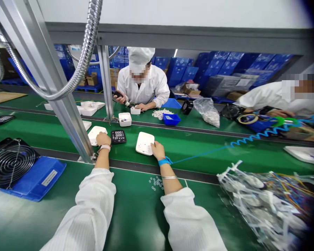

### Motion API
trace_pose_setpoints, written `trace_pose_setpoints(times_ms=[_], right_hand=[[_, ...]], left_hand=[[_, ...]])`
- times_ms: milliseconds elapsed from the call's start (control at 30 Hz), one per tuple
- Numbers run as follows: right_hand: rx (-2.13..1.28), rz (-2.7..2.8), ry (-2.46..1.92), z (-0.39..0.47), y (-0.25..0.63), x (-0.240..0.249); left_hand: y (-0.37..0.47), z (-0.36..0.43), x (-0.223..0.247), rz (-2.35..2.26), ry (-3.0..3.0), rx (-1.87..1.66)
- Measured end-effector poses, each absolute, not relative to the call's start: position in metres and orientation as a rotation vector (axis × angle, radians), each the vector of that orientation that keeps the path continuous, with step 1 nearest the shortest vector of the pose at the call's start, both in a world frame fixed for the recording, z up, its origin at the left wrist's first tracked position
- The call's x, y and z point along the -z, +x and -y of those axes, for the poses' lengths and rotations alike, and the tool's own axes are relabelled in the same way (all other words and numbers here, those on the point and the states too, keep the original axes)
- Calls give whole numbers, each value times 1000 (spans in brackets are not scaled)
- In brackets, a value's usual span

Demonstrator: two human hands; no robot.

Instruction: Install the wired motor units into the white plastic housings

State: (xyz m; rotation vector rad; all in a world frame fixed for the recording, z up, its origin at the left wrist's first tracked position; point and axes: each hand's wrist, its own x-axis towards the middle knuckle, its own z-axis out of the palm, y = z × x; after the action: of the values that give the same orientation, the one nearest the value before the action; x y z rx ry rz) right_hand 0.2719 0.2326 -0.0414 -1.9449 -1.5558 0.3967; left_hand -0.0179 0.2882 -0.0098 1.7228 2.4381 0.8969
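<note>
A big post (75,127) blocks left of the left fingers (102,135); right of the right fingers (155,148), a blue cord (274,130) crosses the room.

factory workshop — green workbench (136,212), white-coated co-worker (157,83)

White rings (157,182), a blue bin (34,186) and a heap of cable bundles (261,202) are being carried by the near green bench (136,212). A black display panel (118,136) and a white casing (93,135) are being supported by the green middle strip (193,141). On the far green bench (188,122), white pieces (160,113) and a blue tray (172,120) are being held.
</note>
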Motion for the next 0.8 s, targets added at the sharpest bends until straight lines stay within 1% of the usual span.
trace_pose_setpoints(times_ms=[167, 267, 367, 533, 667, 800], right_hand=[[-410, 1479, -1824, -229, 269, 29], [-420, 1463, -1728, -223, 261, 13], [-426, 1486, -1620, -211, 250, -8], [-363, 1549, -1509, -173, 233, -44], [-248, 1598, -1506, -133, 223, -62], [-368, 1636, -1344, -96, 217, -68]], left_hand=[[-1, -279, -10, -2240, 1843, -1208], [17, -264, -31, -2105, 1907, -1382], [39, -240, -50, -1958, 1980, -1476], [65, -188, -67, -1790, 2071, -1502], [61, -151, -74, -1776, 2141, -1431], [41, -114, -81, -1787, 2244, -1294]])
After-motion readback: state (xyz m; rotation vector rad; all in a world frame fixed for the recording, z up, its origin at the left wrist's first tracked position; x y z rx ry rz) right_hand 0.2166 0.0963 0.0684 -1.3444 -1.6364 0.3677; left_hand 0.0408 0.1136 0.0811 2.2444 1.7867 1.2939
